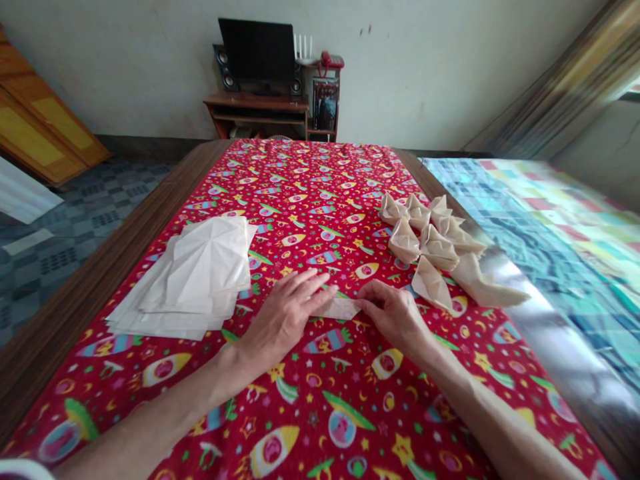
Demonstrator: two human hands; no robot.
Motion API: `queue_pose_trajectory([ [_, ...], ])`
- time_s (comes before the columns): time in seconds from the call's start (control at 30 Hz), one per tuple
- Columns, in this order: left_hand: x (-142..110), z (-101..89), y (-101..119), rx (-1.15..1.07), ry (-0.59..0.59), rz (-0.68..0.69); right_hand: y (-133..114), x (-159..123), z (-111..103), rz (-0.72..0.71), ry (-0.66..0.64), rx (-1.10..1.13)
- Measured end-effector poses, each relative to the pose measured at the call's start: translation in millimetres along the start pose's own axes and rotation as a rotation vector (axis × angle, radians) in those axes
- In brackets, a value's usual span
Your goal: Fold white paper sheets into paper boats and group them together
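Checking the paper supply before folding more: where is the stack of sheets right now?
In the head view, the stack of creased paper sheets lies on the left of the red rocket-print tablecloth, just beyond and left of the person's left hand, near the table's wooden edge.

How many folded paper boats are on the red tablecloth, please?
8: all folded paper boats sit in one overlapping cluster on the right of the red tablecloth, beyond the right hand; overlaps could hide another.

The left hand [283, 320] lies palm down with its fingers [307, 287] extended toward the right. The right hand [393, 317] curls inward, close beside it. The left forearm [165, 407] and right forearm [493, 427] slant in from the near corners.
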State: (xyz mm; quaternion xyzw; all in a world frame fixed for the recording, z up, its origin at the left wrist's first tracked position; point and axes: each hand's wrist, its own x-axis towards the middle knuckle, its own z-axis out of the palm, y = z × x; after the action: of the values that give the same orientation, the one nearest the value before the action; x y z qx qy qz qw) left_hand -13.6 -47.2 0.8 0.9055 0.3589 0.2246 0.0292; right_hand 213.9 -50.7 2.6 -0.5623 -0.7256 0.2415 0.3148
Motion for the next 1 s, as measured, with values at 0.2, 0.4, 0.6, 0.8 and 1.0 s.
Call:
queue_pose_trajectory([
  [0.2,-4,1.2,15,-0.108,-0.252,0.158,-1,1,-1,0.004,-0.006,-0.004],
  [0.4,-5,0.1,23,-0.067,-0.286,0.086,-9,-13,-3,-0.228,0.070,-0.416],
  [0.6,-6,2.3,24,-0.031,-0.252,0.077,-13,-44,11,-0.516,-0.156,-0.541],
  [0.8,-18,-2.2,18,0.030,-0.225,0.056,-2,-51,-1,-0.454,-0.235,-0.552],
  [1.0,-30,-12.1,9,0.088,-0.222,0.015,1,-55,-12,-0.439,-0.167,-0.561],
])
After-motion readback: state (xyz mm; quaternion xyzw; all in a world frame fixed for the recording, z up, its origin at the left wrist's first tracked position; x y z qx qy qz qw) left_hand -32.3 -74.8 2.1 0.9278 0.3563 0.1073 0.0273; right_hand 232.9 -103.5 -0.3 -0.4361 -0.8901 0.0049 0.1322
